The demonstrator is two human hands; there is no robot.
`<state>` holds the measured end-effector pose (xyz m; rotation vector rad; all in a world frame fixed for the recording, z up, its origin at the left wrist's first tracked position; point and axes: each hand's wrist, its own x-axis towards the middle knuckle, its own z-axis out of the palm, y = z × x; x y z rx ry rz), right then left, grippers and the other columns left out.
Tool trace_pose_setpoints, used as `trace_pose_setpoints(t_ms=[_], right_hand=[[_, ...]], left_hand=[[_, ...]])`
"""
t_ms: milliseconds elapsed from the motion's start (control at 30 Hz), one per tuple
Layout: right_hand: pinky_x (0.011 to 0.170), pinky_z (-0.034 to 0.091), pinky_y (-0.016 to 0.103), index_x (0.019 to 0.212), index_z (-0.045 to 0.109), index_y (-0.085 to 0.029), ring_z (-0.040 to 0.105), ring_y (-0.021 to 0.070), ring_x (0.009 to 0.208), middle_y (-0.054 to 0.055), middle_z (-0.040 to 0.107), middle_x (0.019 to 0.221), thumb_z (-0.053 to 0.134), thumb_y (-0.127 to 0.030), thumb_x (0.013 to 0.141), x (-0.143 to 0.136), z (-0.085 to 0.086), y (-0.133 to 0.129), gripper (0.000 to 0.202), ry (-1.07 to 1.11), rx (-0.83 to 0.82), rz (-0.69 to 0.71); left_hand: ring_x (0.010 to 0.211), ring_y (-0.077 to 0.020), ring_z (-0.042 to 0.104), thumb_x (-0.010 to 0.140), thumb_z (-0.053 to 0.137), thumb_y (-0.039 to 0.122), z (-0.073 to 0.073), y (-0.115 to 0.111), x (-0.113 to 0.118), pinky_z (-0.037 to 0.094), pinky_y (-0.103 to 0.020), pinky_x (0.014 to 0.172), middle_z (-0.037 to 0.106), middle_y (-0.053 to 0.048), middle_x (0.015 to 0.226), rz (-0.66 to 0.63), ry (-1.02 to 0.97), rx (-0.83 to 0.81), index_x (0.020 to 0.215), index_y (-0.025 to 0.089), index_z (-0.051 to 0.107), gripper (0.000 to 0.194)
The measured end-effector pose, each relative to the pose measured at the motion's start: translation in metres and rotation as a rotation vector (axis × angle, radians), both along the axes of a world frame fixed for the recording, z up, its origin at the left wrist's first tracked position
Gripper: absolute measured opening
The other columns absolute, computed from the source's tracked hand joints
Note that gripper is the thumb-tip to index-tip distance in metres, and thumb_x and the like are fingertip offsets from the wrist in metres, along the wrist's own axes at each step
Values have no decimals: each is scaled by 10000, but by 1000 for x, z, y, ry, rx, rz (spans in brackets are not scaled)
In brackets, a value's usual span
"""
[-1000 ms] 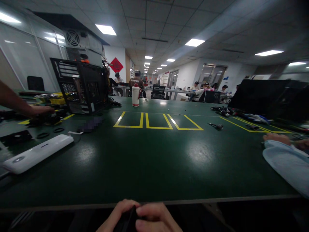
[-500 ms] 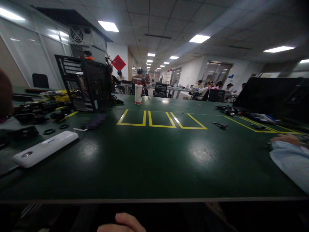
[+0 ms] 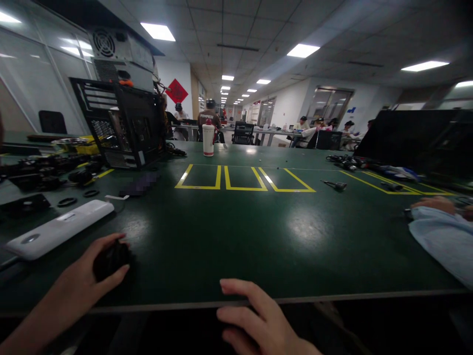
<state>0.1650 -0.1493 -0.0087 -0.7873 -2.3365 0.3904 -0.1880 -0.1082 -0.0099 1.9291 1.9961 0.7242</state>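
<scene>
My left hand [image 3: 86, 268] is wrapped round a dark black object [image 3: 113, 260] at the lower left of the green table [image 3: 207, 236]; what the object is cannot be made out. A white elongated device [image 3: 61, 229] lies just beyond that hand, to its left. My right hand [image 3: 254, 313] hovers at the table's front edge, fingers apart and slightly curled, holding nothing.
Yellow tape outlines [image 3: 246, 189] mark the table's middle. A black computer case [image 3: 135, 123] stands at the back left, a white cup [image 3: 208, 140] beyond the outlines. At right are a small tool [image 3: 335, 185], cables [image 3: 345, 161] and another person's sleeve [image 3: 439, 241].
My left hand has come into view over the table with the black object in it. My right hand has risen and moved rightward, its fingers more spread. The view has shifted slightly.
</scene>
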Motion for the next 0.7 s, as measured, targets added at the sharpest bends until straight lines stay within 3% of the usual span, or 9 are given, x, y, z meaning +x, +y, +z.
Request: trace_pose_setpoints(t_ms=[67,133,200,300,400,533,700], right_hand=[[861,473,330,1019,558,-221,528,192,1056,99,539,1157,482,-210,795,7,18,11,236,-27,-34,-72],[884,448,359,1035,545,-221,515,189,1055,86,526,1156,468,-210,806,11,33,26,241,-73,-72,-109],[889,433,368,1037,539,-220,511,181,1037,73,526,1128,458,-222,814,14,41,50,237,-86,-108,-118],[875,429,374,1057,530,-219,528,175,988,65,540,1069,461,-232,812,15,39,102,256,-20,-201,-174],[846,450,354,1106,503,-192,543,172,970,85,520,1118,480,-262,798,12,28,160,316,160,-417,-257],[827,468,332,1075,531,-193,546,154,951,69,558,1075,466,-275,802,7,15,210,292,449,-725,-278],[820,472,329,1008,569,-183,569,154,892,61,590,1024,594,-232,710,7,9,222,304,602,-853,-204]], left_hand=[[986,-254,526,716,471,473,7,23,24,401,-444,860,524,35,1095,7,24,16,1156,343,312,485],[1023,-248,496,686,528,436,12,51,54,390,-403,882,504,-29,1114,-136,36,35,1164,241,354,544],[1075,-265,438,684,540,414,13,82,85,372,-411,896,483,-63,1121,-265,37,79,1168,207,376,551],[1053,-263,418,683,552,384,10,131,130,381,-407,871,492,-72,1094,-362,-32,134,1146,200,391,524],[1016,-274,422,666,572,368,6,167,172,378,-409,855,508,-75,1080,-410,-51,186,1123,181,408,520],[985,-275,439,663,575,351,4,187,204,382,-400,832,520,-81,1054,-461,-41,207,1112,170,414,511],[1000,-302,460,692,547,482,8,187,205,382,-419,829,507,-104,1096,-508,33,196,1169,172,364,597]])
